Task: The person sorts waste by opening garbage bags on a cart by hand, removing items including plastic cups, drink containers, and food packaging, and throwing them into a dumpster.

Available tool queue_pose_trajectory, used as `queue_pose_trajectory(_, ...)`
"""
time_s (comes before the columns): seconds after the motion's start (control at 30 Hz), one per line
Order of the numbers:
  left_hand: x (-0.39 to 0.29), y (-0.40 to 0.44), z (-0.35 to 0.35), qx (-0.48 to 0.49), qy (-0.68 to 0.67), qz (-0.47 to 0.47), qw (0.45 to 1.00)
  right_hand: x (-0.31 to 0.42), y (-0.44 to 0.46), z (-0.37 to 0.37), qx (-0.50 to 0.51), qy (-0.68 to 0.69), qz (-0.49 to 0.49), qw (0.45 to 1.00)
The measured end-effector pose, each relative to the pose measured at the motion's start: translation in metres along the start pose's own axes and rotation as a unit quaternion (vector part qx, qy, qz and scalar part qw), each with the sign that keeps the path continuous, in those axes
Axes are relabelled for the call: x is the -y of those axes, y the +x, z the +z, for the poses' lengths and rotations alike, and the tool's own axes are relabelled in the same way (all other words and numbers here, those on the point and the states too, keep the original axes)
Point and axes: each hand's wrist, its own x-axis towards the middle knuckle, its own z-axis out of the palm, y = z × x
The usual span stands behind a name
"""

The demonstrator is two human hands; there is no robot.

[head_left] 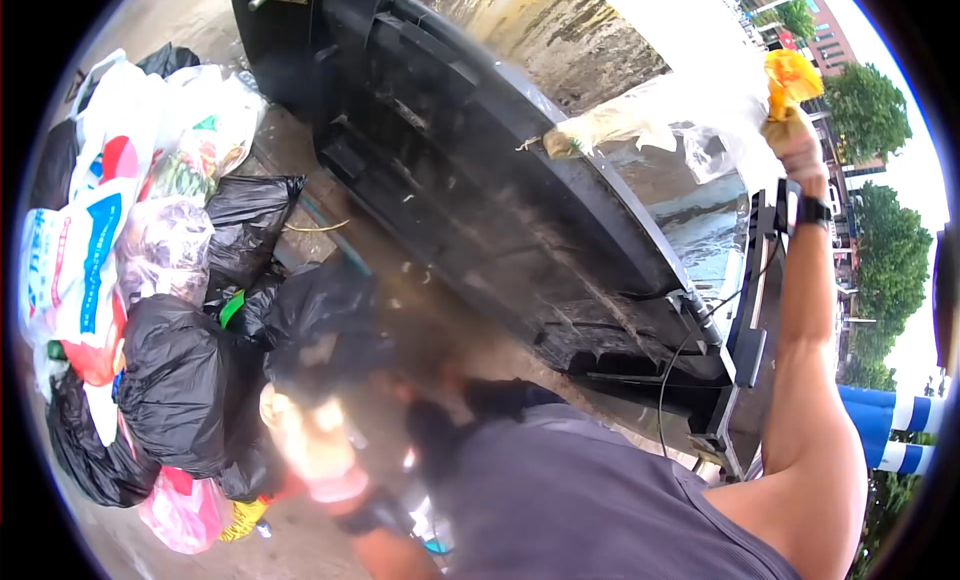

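My right hand (798, 148), with a dark band at the wrist, is raised at the upper right. Its fingers are closed around a crumpled orange-yellow thing (793, 80) that looks like thin plastic. Close beside it, a pale translucent plastic bag (710, 152) stretches across the opening of a large waste bin (690, 225). Down at the lower left, my left hand (315, 445) is smeared by motion, so its fingers cannot be made out. A blurred black garbage bag (330, 320) lies right by it; whether the hand grips it is unclear.
Several filled garbage bags are heaped on the ground at the left, among them a black one (180, 385), a white printed one (80, 270) and a pink one (185, 510). The bin's dirty black lid (450, 170) slants across the middle. Trees (870, 115) stand beyond.
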Motion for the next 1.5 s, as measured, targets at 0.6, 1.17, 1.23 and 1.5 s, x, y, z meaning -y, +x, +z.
queue_pose_trajectory(0.6, -0.024, -0.022, 0.016, -0.051, -0.066, -0.014, 0.996, 0.443, -0.231, 0.344, 0.249, 0.284, -0.337, 0.862)
queue_pose_trajectory(1.17, -0.051, 0.007, -0.002, 0.079, -0.086, 0.107, 0.987, 0.466, -0.293, 0.439, 0.617, -0.009, -0.236, 0.751)
queue_pose_trajectory(1.23, -0.060, 0.009, 0.001, 0.051, -0.066, 0.087, 0.993, 0.464, -0.298, 0.450, 0.635, -0.004, -0.227, 0.739)
queue_pose_trajectory(1.5, 0.009, 0.004, -0.002, 0.028, 0.777, 0.039, 0.628, 0.481, -0.281, 0.415, 0.580, 0.029, -0.281, 0.764)
